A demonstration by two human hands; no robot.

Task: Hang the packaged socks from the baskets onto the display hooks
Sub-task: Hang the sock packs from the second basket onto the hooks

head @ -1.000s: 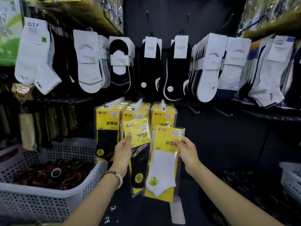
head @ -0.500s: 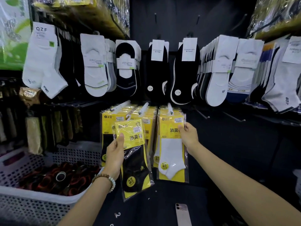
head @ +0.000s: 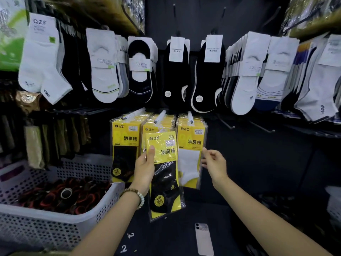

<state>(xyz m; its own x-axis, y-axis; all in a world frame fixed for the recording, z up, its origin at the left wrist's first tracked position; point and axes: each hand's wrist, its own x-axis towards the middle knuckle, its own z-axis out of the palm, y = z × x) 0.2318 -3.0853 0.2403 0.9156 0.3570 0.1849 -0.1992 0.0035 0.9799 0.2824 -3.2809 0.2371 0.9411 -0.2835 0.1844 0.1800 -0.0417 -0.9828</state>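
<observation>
My left hand [head: 144, 170] grips a yellow packet of black socks [head: 164, 174] by its left edge, held upright in front of the middle display hook [head: 160, 116]. A yellow packet of white socks [head: 191, 154] hangs at the front of the right hook [head: 190, 117]. My right hand [head: 214, 164] is just to its right, fingers loosely curled, holding nothing; its fingertips are at the packet's edge. The left hook [head: 133, 113] carries packets of black socks [head: 124, 150].
A white perforated basket [head: 55, 224] with dark rolled items stands at lower left. Rows of white and black socks [head: 177, 71] hang above. Bare hooks [head: 262, 127] stick out on the right. A phone [head: 203, 239] lies on the dark surface below.
My right hand carried the white-sock packet up to the right hook, hung it and let go. My left hand moved the black-sock packet right, in front of the middle hook.
</observation>
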